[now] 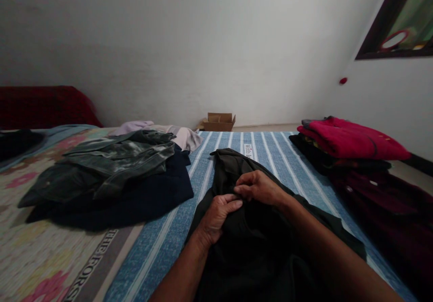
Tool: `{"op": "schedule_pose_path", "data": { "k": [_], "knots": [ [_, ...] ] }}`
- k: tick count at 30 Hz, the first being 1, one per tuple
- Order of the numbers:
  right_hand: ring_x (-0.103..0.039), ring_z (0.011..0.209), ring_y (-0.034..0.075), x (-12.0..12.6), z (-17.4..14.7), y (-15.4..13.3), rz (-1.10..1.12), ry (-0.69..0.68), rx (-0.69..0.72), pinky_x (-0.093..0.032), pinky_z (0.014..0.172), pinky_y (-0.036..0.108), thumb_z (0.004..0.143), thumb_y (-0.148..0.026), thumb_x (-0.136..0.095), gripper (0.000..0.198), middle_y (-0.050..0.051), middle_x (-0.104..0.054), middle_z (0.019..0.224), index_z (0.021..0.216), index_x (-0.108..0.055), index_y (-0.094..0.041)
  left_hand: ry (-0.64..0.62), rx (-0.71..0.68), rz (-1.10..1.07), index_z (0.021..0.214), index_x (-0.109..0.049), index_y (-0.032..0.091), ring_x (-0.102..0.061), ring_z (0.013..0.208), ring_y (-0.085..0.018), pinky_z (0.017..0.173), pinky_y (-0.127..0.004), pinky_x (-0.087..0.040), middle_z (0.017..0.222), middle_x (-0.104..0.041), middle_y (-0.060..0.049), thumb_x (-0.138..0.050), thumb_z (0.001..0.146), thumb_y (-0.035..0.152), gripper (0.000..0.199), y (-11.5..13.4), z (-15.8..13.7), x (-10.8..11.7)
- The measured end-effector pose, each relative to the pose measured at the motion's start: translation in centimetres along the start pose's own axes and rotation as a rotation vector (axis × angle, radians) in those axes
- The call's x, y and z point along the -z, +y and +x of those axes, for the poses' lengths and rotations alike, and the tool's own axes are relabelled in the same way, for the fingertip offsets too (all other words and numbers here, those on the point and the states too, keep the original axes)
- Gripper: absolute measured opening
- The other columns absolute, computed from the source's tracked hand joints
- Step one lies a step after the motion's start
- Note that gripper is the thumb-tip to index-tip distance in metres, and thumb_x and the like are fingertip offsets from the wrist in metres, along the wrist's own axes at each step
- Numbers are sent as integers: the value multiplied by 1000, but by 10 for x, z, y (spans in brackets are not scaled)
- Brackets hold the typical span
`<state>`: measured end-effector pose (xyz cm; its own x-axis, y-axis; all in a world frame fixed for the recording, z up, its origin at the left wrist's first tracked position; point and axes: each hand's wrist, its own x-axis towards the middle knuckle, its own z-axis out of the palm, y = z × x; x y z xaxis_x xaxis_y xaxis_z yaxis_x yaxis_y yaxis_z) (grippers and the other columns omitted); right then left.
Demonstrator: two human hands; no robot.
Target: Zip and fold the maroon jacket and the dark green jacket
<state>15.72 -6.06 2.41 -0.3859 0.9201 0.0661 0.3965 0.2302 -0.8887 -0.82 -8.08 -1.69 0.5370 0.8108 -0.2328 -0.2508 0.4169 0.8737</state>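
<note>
A dark garment (250,234), which looks like a jacket or shirt, lies spread on the blue striped bed cover (158,243). Its collar end points away from me. Both hands meet on its front, a little below the collar. My left hand (219,214) pinches the cloth between thumb and fingers. Close beside it, my right hand (259,187) grips the same cloth with curled fingers, nearly touching the left fingertips. Whatever small part of the garment lies between the fingertips is hidden. The sleeves and lower part run under my forearms.
At left, a heap of grey-green and navy clothes (111,171) lies partly on a floral cover (30,234). Folded clothes with a red one (352,137) on top are stacked at right, near a maroon garment (382,203). A cardboard box (219,122) stands by the wall.
</note>
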Motion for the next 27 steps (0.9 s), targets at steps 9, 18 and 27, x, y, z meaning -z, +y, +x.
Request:
{"op": "schedule_pose_path", "data": {
  "k": [9, 18, 27],
  "knots": [
    [-49, 50, 14, 27, -25, 29, -480, 320, -232, -27, 48, 26, 78, -54, -52, 44, 3, -55, 52, 52, -57, -19, 70, -21, -163, 65, -61, 11, -54, 48, -6, 49, -17, -40, 58, -61, 1, -75, 63, 23, 18, 5, 0, 3],
    [-59, 80, 22, 20, -44, 43, -398, 379, -211, -42, 67, 31, 77, -44, -54, 28, 7, -65, 82, 77, -66, -18, 14, -71, -80, 65, -58, 11, -54, 48, -7, 48, -17, -41, 60, -62, -2, -71, 68, 27, 21, 6, -3, -1],
    [-52, 56, 14, 10, -60, 6, 562, 332, -18, -40, 54, 27, 74, -39, -64, 20, 0, -59, 64, 75, -61, -19, -37, -90, -110, 76, -49, 15, -65, 56, -17, 51, -23, -48, 71, -70, -10, -64, 75, 28, 20, 7, -6, 2]
  ]
}}
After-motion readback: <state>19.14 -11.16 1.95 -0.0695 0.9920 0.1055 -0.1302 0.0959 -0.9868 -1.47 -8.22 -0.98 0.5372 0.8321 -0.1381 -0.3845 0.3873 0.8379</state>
